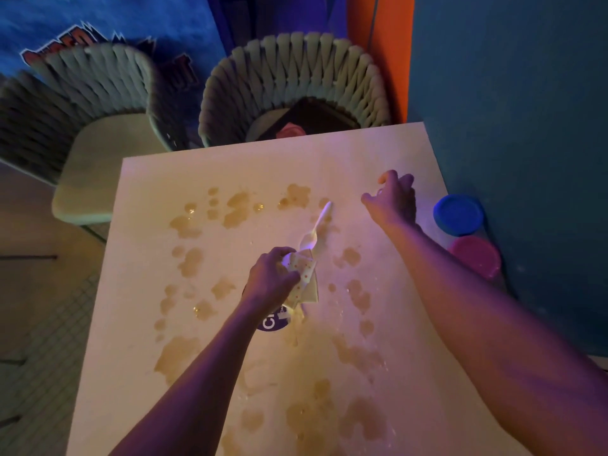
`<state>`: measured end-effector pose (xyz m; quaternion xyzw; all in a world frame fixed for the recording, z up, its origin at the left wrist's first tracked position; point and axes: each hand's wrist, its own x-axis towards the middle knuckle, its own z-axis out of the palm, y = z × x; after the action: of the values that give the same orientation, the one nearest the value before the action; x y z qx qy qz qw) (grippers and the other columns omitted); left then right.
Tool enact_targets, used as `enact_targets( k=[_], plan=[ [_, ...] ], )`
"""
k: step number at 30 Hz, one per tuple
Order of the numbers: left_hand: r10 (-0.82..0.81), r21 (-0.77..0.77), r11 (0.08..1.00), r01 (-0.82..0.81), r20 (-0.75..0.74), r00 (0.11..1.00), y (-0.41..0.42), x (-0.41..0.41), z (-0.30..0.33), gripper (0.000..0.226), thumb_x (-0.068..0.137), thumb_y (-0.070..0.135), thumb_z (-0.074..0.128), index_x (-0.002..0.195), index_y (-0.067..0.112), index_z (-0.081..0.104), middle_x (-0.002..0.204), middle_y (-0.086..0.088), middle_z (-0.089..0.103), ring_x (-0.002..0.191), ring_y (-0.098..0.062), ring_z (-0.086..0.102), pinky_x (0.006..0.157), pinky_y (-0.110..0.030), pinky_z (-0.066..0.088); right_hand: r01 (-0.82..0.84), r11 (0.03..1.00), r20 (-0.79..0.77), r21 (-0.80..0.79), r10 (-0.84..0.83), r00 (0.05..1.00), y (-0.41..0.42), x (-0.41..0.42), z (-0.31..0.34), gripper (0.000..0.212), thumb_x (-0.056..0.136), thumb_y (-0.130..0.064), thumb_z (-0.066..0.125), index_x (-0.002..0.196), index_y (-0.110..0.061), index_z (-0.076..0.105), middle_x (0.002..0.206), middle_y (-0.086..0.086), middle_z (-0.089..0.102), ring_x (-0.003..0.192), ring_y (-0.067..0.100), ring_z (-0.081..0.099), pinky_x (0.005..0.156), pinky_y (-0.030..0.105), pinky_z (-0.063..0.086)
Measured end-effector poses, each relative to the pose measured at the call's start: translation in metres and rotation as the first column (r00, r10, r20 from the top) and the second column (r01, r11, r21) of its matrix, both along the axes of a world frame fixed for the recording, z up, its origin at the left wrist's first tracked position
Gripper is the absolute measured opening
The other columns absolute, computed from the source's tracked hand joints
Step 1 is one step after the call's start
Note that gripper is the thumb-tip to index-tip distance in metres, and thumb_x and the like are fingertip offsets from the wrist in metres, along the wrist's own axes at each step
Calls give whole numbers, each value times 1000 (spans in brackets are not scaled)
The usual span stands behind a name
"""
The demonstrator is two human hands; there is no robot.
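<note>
Crumpled dotted cup (304, 274) sits gripped in the left hand (269, 281): clearing litter off the stained surface (148, 225), I judge. The right hand (393, 202) reaches out with fingers curled, grasp unclear; the spoon (317, 228) likely comes next.

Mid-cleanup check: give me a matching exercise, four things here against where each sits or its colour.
1 spoon
2 dotted paper
3 blue-lidded tub
4 pink-lidded tub

A gripped by the left hand
B by the wall, the nearer tub
C white, just beyond the left hand
D by the wall, the farther tub

Pairs: 1-C, 2-A, 3-D, 4-B
</note>
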<state>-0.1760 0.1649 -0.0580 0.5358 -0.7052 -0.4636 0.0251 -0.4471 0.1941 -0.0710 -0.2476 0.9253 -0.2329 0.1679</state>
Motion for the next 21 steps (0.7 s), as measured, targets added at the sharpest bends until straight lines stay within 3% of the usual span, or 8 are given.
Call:
enact_targets(
  k=[3, 6, 11, 17, 21],
  plan=[
    [-4, -7, 1000, 4, -4, 1000, -7, -2, -4, 48, 73, 23, 68, 120, 32, 64, 111, -1, 63, 94, -21, 63, 83, -42, 57, -37, 985, -17, 166, 40, 999, -2, -7, -13, 45, 83, -31, 67, 120, -15, 47, 129, 14, 36, 107, 33, 46, 81, 41, 51],
    [10, -8, 1000, -10, -8, 1000, -14, 0, -8, 49, 73, 21, 68, 121, 29, 64, 113, -3, 63, 98, -22, 63, 87, -42, 55, -23, 973, 7, 229, 22, 1000, 0, -11, -22, 42, 86, -30, 61, 123, -14, 49, 129, 15, 39, 112, 35, 46, 81, 36, 44],
    [34, -9, 999, -34, -5, 999, -24, 7, -9, 55, 67, 28, 65, 121, 28, 65, 113, -4, 64, 96, -24, 64, 86, -44, 56, -50, 980, -10, 192, 53, 999, 5, -3, -34, 42, 83, -34, 61, 119, -15, 51, 123, 12, 42, 111, 34, 48, 84, 37, 44],
    [65, -22, 998, -65, -9, 998, -29, 16, -9, 48, 73, 18, 68, 121, 27, 65, 111, -4, 65, 93, -25, 66, 83, -43, 57, -102, 982, 19, 159, 100, 995, 8, 18, -27, 40, 78, -33, 64, 113, -17, 55, 118, 9, 47, 111, 32, 52, 82, 32, 40],
    [77, -27, 997, -77, -3, 997, -30, 23, -9, 47, 77, 14, 68, 122, 26, 64, 111, -3, 65, 91, -23, 65, 78, -37, 57, -274, 959, 15, 74, 274, 962, 5, 45, -17, 42, 72, -37, 69, 107, -18, 58, 113, 6, 53, 105, 32, 56, 84, 33, 44]
  ],
)
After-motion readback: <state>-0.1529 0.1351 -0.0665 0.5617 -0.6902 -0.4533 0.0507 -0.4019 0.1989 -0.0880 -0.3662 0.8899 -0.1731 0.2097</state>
